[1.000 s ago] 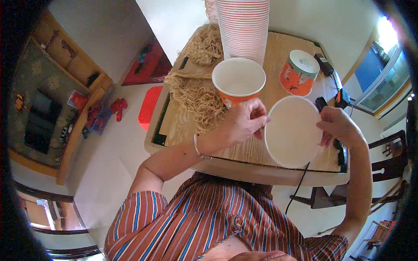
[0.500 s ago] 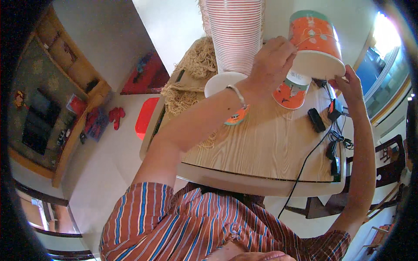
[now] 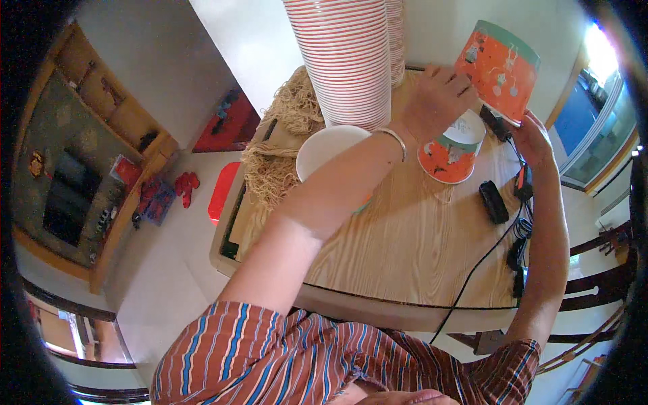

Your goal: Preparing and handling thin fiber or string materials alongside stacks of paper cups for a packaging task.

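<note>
Orange bucket [image 3: 499,71] tilted bottom-up, raised at table's [image 3: 378,260] far right; right hand [image 3: 533,140] pinching rim; left hand [image 3: 440,101] alongside — can't tell grip; positioning step, seemingly — next move wants steady hold.

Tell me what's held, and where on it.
Raised orange cup: the right hand holds its lower rim; the left hand is beside its wall, contact unclear.

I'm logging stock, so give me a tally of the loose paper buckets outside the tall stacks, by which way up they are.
Upside down: 2 (raised bucket, orange bucket on the table)
Upright: 1 (white-lined bucket, partly hidden by the left forearm)
Total: 3
</note>
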`<state>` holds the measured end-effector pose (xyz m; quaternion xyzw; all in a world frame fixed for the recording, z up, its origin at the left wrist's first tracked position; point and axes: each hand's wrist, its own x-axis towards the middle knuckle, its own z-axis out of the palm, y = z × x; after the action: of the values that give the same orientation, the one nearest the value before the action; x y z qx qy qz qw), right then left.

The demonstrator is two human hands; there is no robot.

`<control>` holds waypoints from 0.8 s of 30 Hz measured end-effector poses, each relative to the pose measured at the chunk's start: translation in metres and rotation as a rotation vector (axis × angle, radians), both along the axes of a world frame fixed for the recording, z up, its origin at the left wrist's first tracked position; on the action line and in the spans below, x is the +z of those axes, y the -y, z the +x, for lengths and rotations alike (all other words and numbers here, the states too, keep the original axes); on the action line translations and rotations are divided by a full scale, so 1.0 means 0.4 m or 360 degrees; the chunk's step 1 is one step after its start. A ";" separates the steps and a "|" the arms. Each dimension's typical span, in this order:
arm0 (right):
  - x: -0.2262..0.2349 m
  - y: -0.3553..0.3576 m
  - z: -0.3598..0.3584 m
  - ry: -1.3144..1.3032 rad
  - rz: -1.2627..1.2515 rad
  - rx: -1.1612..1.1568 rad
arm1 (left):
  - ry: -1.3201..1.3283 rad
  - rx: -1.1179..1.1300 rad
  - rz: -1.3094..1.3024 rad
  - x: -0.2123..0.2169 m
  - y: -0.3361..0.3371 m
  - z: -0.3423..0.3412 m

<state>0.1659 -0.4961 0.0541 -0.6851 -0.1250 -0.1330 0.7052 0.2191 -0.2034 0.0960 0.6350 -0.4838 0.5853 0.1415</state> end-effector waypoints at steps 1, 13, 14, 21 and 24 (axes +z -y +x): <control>-0.025 0.014 0.015 0.0017 0.0149 0.0056 | -0.0007 -0.0004 0.0004 -0.006 0.008 -0.003; -0.092 0.006 0.066 -0.0357 0.0389 0.0154 | -0.0368 0.0059 -0.0151 -0.132 0.001 -0.066; -0.101 0.001 0.063 -0.0371 0.0376 0.0030 | -0.0520 0.0079 -0.0108 -0.146 -0.003 -0.075; -0.130 -0.023 0.057 -0.0300 0.0212 -0.0041 | -0.0812 0.0114 -0.0108 -0.198 -0.028 -0.111; -0.141 -0.018 0.064 -0.0332 0.0147 -0.0065 | -0.0722 0.0125 -0.0231 -0.226 -0.017 -0.110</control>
<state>0.1917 -0.4888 -0.0024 -0.6643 -0.0307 -0.0808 0.7425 0.1751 -0.1966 0.0054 0.7567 -0.3712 0.4661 0.2689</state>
